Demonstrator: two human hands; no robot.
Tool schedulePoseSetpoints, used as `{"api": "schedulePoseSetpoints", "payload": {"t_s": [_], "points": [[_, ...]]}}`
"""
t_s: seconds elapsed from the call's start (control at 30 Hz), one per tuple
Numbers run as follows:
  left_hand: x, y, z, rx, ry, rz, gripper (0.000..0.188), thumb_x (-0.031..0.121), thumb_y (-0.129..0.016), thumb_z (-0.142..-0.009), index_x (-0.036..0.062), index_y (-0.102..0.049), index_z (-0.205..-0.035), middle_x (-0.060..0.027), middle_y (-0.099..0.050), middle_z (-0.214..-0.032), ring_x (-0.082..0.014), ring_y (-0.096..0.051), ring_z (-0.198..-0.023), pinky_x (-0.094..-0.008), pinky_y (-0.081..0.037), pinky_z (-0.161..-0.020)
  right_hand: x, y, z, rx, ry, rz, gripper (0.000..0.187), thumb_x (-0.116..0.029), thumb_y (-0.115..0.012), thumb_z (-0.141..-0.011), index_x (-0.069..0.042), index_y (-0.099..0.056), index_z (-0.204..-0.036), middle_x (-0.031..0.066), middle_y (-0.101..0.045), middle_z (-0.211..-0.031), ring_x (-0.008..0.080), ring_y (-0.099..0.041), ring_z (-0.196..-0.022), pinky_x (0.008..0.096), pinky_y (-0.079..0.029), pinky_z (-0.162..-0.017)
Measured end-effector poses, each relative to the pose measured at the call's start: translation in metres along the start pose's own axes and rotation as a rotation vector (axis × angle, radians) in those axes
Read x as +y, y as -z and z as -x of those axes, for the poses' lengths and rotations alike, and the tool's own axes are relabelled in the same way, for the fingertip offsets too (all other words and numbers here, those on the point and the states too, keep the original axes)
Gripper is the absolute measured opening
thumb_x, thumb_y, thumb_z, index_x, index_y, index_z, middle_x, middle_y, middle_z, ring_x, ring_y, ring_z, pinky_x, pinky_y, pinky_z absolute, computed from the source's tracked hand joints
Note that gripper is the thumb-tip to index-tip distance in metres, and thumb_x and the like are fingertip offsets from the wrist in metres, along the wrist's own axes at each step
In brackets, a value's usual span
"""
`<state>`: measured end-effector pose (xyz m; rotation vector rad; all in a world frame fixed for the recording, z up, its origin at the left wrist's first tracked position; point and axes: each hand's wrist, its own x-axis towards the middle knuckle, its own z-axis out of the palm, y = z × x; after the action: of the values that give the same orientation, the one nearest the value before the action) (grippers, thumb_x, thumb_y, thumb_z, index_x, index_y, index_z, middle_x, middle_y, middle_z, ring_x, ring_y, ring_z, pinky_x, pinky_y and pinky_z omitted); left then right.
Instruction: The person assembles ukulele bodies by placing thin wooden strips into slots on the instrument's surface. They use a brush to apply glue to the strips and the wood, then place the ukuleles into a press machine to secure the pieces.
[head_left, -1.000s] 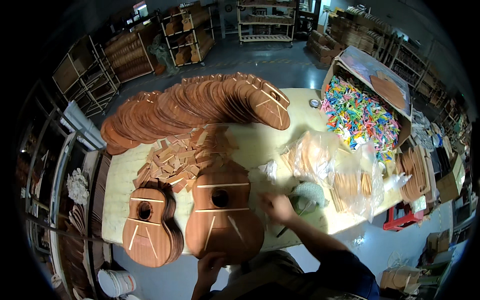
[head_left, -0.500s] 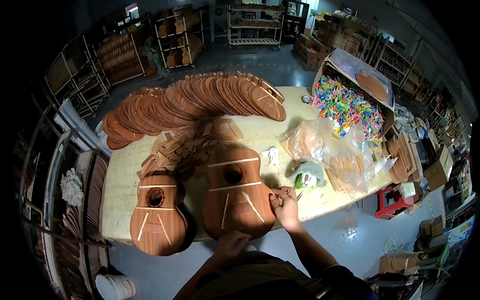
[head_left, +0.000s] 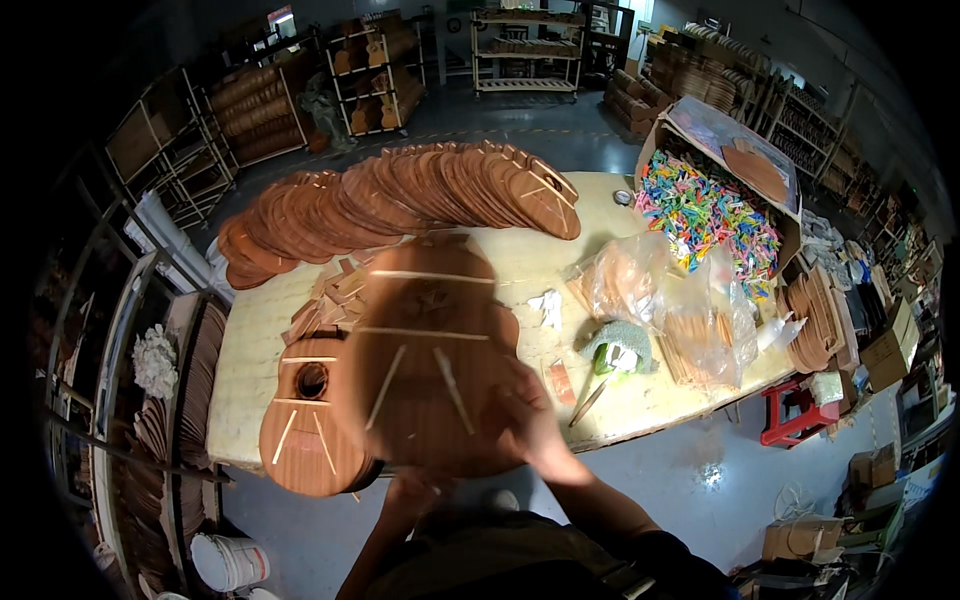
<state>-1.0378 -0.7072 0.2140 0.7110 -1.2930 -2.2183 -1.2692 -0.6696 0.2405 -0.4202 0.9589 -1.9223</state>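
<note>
Wooden panel (head_left: 412, 400) points lengthwise away, narrower end farthest.

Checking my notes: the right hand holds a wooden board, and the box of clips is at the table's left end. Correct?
No: the head view shows the box of clips at the table's right end. The right hand holds a wooden board.

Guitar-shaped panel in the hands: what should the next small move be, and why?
I'd probably ease the held panel left, lowering it onto the lower-left panel: the right hand grips its right edge, the left hand is at its lower edge, it overlaps that panel in view, and both bear light strips.
</note>
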Motion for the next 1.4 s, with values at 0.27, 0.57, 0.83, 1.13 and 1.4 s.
{"api": "schedulePoseSetpoints", "payload": {"t_s": [0.27,0.57,0.83,1.13,1.4], "points": [[0.028,0.084,0.075,0.669,-0.439,-0.018,0.028,0.011,-0.056,-0.091,-0.0068,-0.055,-0.113,-0.0128,-0.062,-0.098,-0.0226,-0.061,-0.088,-0.0338,-0.048,-0.078,0.066,-0.072,0.012,-0.306,-0.157,0.433,0.037,-0.010,-0.055,-0.093,-0.004,-0.049,-0.130,0.0092,-0.062,-0.104,0.0192,-0.060,-0.088,0.0308,-0.048,-0.076],[0.003,0.210,0.093,0.629,-0.475,0.179,0.033,0.023,-0.050,-0.098,-0.0025,-0.052,-0.118,-0.0130,-0.061,-0.107,-0.0249,-0.060,-0.095,-0.0386,-0.050,-0.081,0.177,-0.101,-0.016,-0.334,0.305,1.560,0.038,-0.021,-0.054,-0.090,-0.002,-0.052,-0.123,0.0250,-0.058,-0.111,0.0402,-0.061,-0.096,0.0492,-0.049,-0.082],[-0.003,0.229,0.089,0.414,-0.449,0.450,0.040,0.011,-0.059,-0.091,0.0121,-0.048,-0.129,-0.0056,-0.050,-0.130,-0.0231,-0.049,-0.119,-0.0419,-0.041,-0.102,0.195,-0.123,-0.011,-0.133,0.085,1.291,0.040,-0.019,-0.063,-0.084,-0.008,-0.056,-0.122,0.0197,-0.050,-0.119,0.0371,-0.053,-0.108,0.0425,-0.044,-0.094],[-0.019,0.251,0.095,0.383,-0.371,0.508,0.048,0.011,-0.055,-0.092,0.0103,-0.040,-0.137,-0.0085,-0.046,-0.136,-0.0264,-0.046,-0.124,-0.0425,-0.041,-0.103,0.187,-0.128,0.037,-0.287,0.092,0.489,0.057,0.009,-0.055,-0.086,-0.008,-0.032,-0.135,0.0056,-0.052,-0.108,0.0114,-0.053,-0.091,0.0255,-0.049,-0.078],[0.027,0.229,0.090,0.059,-0.296,0.334,0.055,0.014,-0.054,-0.090,0.0101,-0.034,-0.142,-0.0105,-0.042,-0.139,-0.0303,-0.041,-0.128,-0.0487,-0.037,-0.105,0.070,-0.042,0.148,0.218,0.247,0.315,0.064,0.007,-0.059,-0.086,-0.013,-0.036,-0.142,-0.0002,-0.058,-0.093,0.0052,-0.052,-0.070,0.0189,-0.044,-0.062]]}}
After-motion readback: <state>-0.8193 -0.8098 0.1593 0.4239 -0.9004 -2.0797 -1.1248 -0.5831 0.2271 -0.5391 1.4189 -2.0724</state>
